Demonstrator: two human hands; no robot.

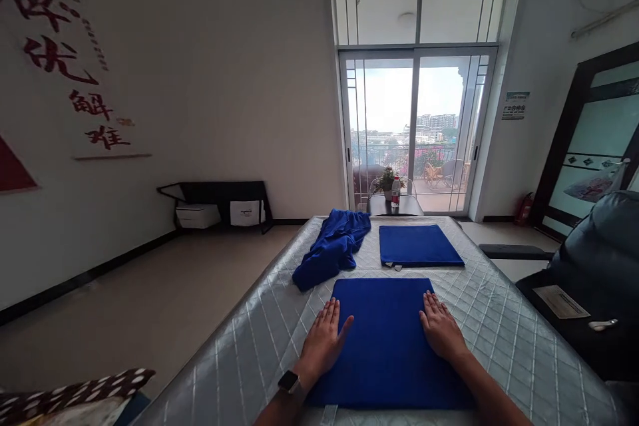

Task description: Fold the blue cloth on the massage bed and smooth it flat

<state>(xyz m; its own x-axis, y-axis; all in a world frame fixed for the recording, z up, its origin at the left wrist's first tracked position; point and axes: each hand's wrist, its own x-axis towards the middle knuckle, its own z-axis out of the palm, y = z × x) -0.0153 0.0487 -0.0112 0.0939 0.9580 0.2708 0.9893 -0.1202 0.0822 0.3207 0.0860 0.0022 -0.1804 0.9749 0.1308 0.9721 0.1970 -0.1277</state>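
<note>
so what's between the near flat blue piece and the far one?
Head view: a strip of quilted cover, with white tags at the far piece's edge.

Both hands lie flat on the near blue cloth [382, 346], the left hand [323, 339] at one side edge, the right hand [443, 329] at the other. Beyond it, on the same quilted silver mattress [249, 339], I see a crumpled blue cloth [335, 246] left of a flat blue cloth [420, 245] with small white tags.
</note>
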